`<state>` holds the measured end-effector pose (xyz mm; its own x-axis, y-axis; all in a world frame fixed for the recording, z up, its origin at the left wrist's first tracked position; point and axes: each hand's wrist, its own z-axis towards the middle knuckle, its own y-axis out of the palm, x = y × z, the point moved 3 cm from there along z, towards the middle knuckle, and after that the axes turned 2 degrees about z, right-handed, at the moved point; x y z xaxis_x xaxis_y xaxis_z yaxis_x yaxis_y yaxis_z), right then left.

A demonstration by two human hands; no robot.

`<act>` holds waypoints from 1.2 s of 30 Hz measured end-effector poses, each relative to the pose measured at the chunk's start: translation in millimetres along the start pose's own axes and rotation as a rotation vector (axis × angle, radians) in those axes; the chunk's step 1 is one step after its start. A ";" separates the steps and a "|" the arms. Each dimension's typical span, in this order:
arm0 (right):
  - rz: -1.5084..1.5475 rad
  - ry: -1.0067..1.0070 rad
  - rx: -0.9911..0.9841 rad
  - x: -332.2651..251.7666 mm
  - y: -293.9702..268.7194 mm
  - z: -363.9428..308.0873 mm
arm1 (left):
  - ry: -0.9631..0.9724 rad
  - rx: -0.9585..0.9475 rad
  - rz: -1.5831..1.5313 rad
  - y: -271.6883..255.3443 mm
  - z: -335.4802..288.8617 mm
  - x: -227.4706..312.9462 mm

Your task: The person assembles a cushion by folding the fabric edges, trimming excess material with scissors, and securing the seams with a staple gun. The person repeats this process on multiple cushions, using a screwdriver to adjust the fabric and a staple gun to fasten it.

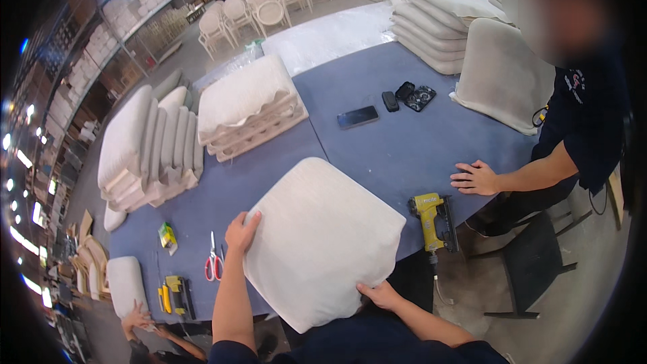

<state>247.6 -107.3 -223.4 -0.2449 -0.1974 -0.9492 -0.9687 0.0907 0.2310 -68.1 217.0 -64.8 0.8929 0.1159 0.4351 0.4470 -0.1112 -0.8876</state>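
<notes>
A pale, fabric-covered seat cushion (323,243) is held up over the near edge of the blue table, its smooth broad face upward. My left hand (241,230) grips its left side, thumb on top. At the near right edge, my right hand (381,294) pinches the cloth near the corner, where the fabric looks gathered. The fingers of both hands are partly hidden beneath the cushion. Right of it lies a yellow staple gun (427,222) with a hose attached. Red-handled scissors (213,264) rest on the table beside my left forearm.
Cushion stacks stand at the left (135,148), centre (249,108) and back right (431,27). A phone (358,117) and small black cases lie mid-table. A co-worker's hand (476,178) rests at the right; another person's hands (138,317) touch a cushion at lower left, near another staple gun (178,296).
</notes>
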 end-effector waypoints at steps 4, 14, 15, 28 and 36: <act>0.136 0.019 -0.040 -22.6 -6.8 -4.2 | 0.040 -0.049 -0.100 3.7 0.1 -14.0; 0.224 -0.460 -0.190 -275.5 35.0 -11.6 | 0.206 -0.592 -0.060 52.4 -28.3 49.4; 0.188 -0.390 -0.161 -304.7 45.3 -6.4 | 0.255 -0.633 0.062 48.0 -28.9 52.8; 0.290 -0.359 0.065 -340.2 111.6 100.1 | 0.783 -0.621 0.199 -186.6 -90.4 286.7; 0.151 -0.507 0.190 -337.9 146.8 145.2 | 0.582 -0.409 0.426 -207.7 -78.9 282.6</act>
<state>194.1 114.5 100.3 -0.2849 0.3208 -0.9033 -0.8885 0.2653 0.3744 95.7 195.0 254.5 0.8253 -0.5343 0.1827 -0.0514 -0.3933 -0.9180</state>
